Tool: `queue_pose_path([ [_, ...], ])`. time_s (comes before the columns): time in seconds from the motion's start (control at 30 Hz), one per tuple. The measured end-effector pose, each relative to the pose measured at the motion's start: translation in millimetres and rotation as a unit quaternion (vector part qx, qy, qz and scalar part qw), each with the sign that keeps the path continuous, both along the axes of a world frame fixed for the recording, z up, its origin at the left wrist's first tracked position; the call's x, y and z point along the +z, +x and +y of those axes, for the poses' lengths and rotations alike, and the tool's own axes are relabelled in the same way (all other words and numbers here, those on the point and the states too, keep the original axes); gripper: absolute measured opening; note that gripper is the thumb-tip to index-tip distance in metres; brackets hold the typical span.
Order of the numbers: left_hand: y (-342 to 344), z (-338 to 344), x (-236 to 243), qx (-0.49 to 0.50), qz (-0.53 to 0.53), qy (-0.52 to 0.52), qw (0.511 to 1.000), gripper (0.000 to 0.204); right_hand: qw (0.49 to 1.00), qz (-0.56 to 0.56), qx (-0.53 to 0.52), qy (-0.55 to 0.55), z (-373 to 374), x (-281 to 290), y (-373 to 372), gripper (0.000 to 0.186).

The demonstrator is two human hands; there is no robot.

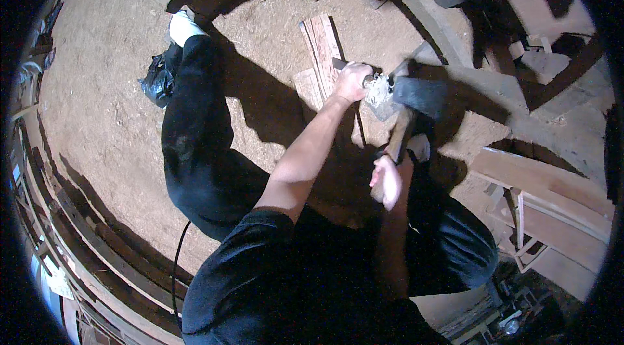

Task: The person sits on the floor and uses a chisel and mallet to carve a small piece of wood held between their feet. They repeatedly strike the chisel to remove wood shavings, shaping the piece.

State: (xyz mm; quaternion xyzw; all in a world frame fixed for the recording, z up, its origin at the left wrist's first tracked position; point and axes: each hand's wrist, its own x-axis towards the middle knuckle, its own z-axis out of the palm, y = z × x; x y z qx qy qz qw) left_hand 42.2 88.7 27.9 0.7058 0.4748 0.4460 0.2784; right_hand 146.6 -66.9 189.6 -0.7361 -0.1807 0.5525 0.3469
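Observation:
My left hand (353,82) is closed around a short tool whose dark, flat end pokes out on the left side of the fist. On the fist's right a pale, frayed tuft (378,90) shows; whether it belongs to that tool I cannot tell. Beside the tuft is the broad dark grey head of a hammer (421,96), with its wooden handle slanting down toward me. My right hand (388,182), slightly blurred, grips that handle low down. Reddish wood strips (318,52) lie on the ground just beyond my left hand.
My left leg stretches forward, ending in a white-covered foot (184,26). A black plastic bag (159,82) lies beside it. Planks (546,182) are stacked at right. Long beams (117,254) and a black cable (175,267) are at lower left. Another beam (416,0) crosses the upper right.

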Motion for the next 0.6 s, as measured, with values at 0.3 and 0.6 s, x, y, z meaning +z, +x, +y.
queue_pose_path([
  [0.3, -3.6, -0.2, -3.9, -0.020, -0.014, -0.008, 1.000, 0.019, 0.998, -0.021, 0.052, -0.004, -8.4, -16.7, -2.6, 0.010],
  [0.6, -2.3, 1.2, -5.5, -0.019, -0.023, -0.002, 1.000, 0.017, 0.996, -0.053, 0.057, -0.050, -14.3, -42.2, 12.6, 0.018],
])
